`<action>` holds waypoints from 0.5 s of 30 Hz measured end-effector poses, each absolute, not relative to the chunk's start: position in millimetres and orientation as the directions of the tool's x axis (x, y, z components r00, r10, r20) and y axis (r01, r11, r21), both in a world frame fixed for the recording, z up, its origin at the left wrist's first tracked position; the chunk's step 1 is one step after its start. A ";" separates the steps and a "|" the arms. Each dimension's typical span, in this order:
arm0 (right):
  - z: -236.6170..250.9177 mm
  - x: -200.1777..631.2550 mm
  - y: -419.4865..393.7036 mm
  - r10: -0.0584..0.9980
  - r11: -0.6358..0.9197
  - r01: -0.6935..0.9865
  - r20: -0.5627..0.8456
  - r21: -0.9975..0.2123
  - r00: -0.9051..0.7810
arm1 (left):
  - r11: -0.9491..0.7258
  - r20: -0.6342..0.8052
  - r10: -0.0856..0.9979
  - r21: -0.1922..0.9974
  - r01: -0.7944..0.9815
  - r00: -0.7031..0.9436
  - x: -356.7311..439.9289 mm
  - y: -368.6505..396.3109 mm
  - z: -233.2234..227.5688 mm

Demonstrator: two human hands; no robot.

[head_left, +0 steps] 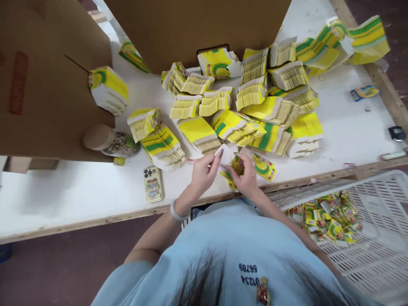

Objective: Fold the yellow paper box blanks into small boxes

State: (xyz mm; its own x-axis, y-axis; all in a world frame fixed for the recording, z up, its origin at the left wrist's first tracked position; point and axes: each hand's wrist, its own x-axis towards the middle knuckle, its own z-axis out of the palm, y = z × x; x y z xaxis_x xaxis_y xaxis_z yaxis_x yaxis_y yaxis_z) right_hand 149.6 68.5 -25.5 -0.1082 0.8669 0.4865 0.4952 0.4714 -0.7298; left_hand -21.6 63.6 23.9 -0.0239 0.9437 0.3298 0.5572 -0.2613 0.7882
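My left hand (204,171) pinches the white end of a small carton (226,154) between thumb and fingers, above the table's front edge. Opposite it, my right hand (245,175) is closed on the carton's yellow and green printed side, which its fingers partly cover. Beside my right hand lies another flat yellow and green carton (265,167). Just beyond both hands, fanned stacks of flat cartons (197,131) spread over the white table, with more stacks (237,126) close behind.
Large brown cardboard boxes (191,29) stand at the back and left. A lidded jar (110,141) and a phone (153,184) are on the left. At lower right, a white plastic basket (387,221) contains many small yellow packs. A small blue box (365,92) lies at far right.
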 end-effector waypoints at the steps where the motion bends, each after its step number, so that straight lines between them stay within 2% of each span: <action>1: -25.8 148.7 65.0 0.890 0.432 0.456 0.450 -0.778 -0.076 | -0.255 0.305 0.952 0.839 0.481 -0.028 -18.2 59.9 23.8; 4: -23.7 153.9 53.9 0.944 0.307 0.320 0.329 -0.896 0.016 | -0.291 0.275 0.956 0.922 0.255 0.098 -5.4 50.9 9.4; 8: -16.0 162.5 47.2 0.952 0.279 0.285 0.302 -0.917 0.040 | -0.258 0.227 0.897 0.966 0.031 0.380 14.7 40.0 -18.8; 11: -8.6 164.2 47.8 0.980 0.172 0.207 0.188 -0.963 0.058 | -0.245 0.195 0.887 0.967 0.069 0.419 22.1 34.1 -21.8; 13: -4.2 163.9 48.0 0.995 0.060 0.126 0.069 -0.990 0.069 | -0.244 0.171 0.916 0.956 0.165 0.363 21.7 31.4 -16.1; 15: -1.3 163.2 46.8 0.994 -0.027 0.099 -0.017 -0.995 0.106 | -0.168 0.086 0.946 0.955 0.245 0.312 18.9 28.7 -10.0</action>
State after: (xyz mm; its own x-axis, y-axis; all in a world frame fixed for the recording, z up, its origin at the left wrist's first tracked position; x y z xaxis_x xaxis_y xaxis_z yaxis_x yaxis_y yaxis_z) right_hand 163.2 46.8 -1.3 0.1064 0.9942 -0.0168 0.0990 -0.0274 -0.9947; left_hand 18.9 28.7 -10.0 0.3121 0.9461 0.0864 0.2449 -0.1680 0.9549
